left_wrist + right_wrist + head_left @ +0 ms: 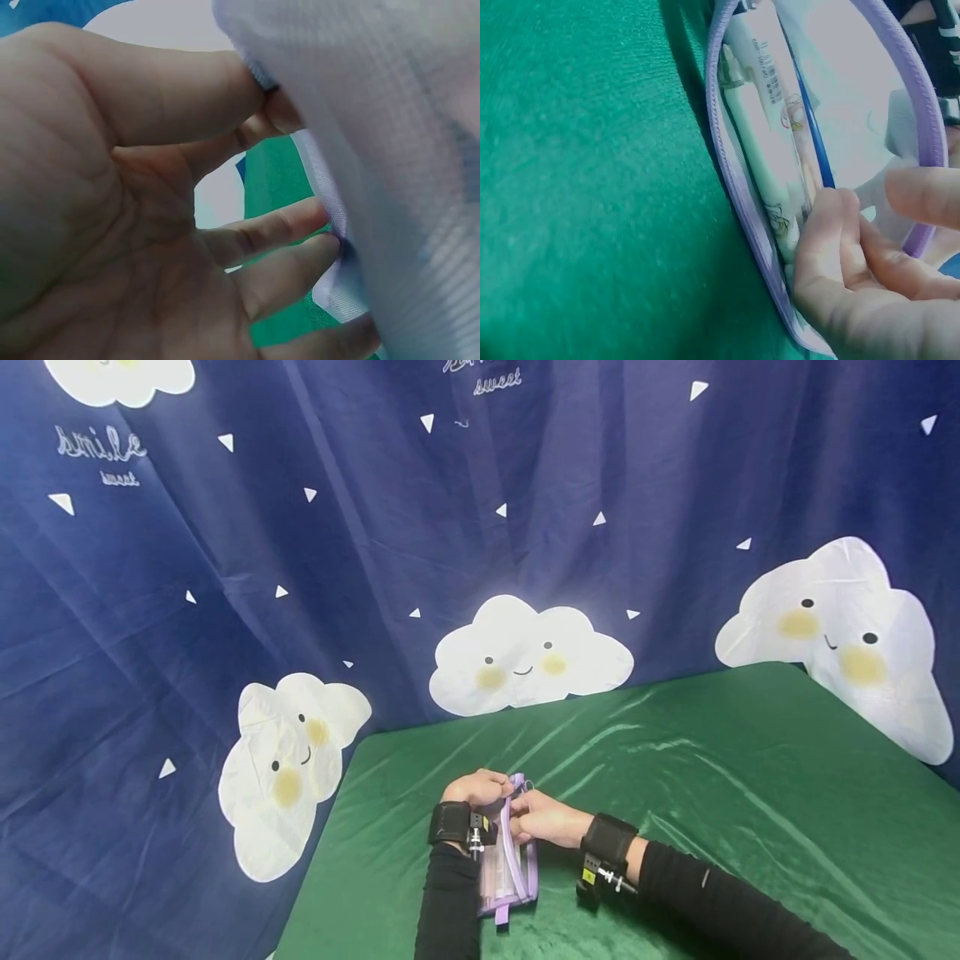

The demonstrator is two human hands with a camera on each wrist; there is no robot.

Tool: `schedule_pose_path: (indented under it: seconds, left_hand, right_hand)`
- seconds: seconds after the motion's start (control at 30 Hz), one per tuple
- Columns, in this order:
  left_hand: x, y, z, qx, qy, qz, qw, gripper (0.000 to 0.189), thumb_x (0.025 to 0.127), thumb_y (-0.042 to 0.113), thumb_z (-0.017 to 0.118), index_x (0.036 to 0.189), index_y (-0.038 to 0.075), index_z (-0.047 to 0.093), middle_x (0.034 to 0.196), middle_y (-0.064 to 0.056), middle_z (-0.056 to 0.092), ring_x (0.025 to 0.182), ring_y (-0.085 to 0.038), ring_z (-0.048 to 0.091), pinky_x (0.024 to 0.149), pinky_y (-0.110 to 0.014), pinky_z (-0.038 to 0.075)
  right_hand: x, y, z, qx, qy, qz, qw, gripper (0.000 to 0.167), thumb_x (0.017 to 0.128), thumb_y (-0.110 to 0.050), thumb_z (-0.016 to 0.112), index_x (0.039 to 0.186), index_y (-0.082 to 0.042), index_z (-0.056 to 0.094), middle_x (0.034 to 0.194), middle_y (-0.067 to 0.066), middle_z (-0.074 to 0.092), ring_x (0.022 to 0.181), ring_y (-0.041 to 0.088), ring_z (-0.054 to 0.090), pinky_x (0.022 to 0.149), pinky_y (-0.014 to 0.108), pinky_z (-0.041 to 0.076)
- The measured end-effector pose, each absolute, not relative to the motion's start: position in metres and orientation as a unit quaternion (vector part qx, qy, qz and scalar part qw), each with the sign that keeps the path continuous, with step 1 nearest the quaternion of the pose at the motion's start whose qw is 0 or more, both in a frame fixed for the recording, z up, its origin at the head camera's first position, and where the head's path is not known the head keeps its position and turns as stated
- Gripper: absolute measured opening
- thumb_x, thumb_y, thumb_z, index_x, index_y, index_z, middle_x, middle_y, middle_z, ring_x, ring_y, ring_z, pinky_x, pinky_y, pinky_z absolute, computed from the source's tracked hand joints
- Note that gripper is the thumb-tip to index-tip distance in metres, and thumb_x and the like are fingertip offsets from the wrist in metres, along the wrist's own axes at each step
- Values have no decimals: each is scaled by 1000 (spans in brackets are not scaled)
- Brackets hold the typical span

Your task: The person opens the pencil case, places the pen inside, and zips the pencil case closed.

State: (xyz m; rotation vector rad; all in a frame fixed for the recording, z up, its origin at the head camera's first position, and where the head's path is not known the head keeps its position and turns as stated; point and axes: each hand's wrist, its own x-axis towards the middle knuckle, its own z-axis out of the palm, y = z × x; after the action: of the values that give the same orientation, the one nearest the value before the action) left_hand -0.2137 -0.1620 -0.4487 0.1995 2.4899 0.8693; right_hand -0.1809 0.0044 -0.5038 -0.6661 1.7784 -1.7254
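Observation:
A see-through pencil pouch [489,875] with lilac edging lies lengthwise before me on the green cloth. At its far end, my left hand [480,787] pinches the edge between thumb and fingers; the pouch's pale mesh [390,150] fills the right of the left wrist view. My right hand [551,818] reaches into the zipped opening from the right. Inside are a pale green pen [754,131], a white barcoded pen [761,60] and a slim blue stick [814,131]. My bent right fingers [821,232] meet the blue stick's lower end, the thumb apart; I cannot tell whether they grip it.
Green cloth [712,793] with creases covers the table around the pouch. Behind it hangs a dark blue curtain [525,552] printed with smiling clouds and small white triangles. A black strap with a small device [606,852] is on each wrist.

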Motion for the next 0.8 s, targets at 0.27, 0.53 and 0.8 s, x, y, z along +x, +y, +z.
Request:
schedule_pose_path:
  seconds: [0.27,0.53,0.8]
  left_hand:
    - [-215,-155,-448,78,947,240,200,20,96,27,59,83,13,58,91,-3,58,83,-17,52,69,-27,40]
    - [-215,-153,-452,67,957,212,184,23,101,34,52,115,17,59,133,-21,56,123,-40,55,97,-59,48]
    - [-209,-150,-461,93,958,193,190,34,101,26,54,134,20,51,139,-21,49,127,-44,49,102,-65,43]
  right_hand:
    - [-185,17,-495,-273,698,-598,283,12,77,10,51,75,1,58,63,-4,52,65,11,55,68,25,51]
    - [-202,34,-478,-265,740,-571,238,24,80,14,56,101,15,68,89,28,71,70,12,64,63,21,55]
    - [-226,51,-460,-250,810,-512,137,19,88,7,56,103,11,67,86,25,68,66,14,60,58,24,52]
